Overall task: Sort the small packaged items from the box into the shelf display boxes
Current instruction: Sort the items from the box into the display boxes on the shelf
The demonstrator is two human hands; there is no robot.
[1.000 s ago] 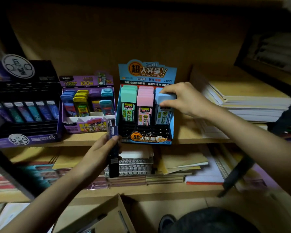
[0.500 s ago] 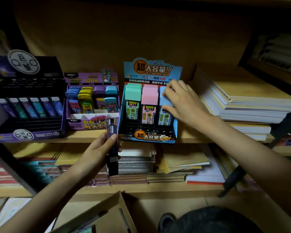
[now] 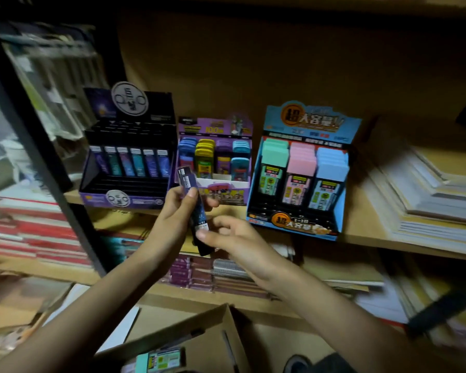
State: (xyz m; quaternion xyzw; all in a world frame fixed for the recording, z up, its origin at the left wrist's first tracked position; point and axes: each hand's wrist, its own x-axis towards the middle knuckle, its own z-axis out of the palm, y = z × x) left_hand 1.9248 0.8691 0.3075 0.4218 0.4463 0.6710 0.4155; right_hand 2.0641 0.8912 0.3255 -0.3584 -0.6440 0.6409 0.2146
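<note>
While the left hand (image 3: 176, 211) grips a thin bundle of dark slim packs (image 3: 186, 179), it holds them upright and slightly tilted, right in front of the shelf (image 3: 361, 227) edge. Thumb across the front, fingers wrapped behind: a firm hold! The bundle's top end overlaps the lower left corner of the purple display box (image 3: 215, 162), and its bottom end drops below the shelf line.

Now the right hand (image 3: 234, 240) is in close from the right, its thumb (image 3: 203, 235) lying on the lower end of the bundle. Fingers loosely curled beside it, but whether they close behind the packs, I can't tell from this angle.

Up on the shelf, three displays sit side by side. On the left, the black display box (image 3: 127, 157) shows one row of dark blue and teal packs, with bare slots in front of them. In the middle, the purple one carries blue, yellow, purple and teal cases. To the right, well apart from both hands, the blue display box (image 3: 301, 179) stands packed in three columns: mint, pink, pale blue.

Down at the bottom edge, the cardboard box (image 3: 189, 337) sits open, a mint pack (image 3: 160, 360) lying inside. Stacked paper (image 3: 436, 195) fills the shelf's right end, and notebooks (image 3: 199, 275) lie on the level below.
</note>
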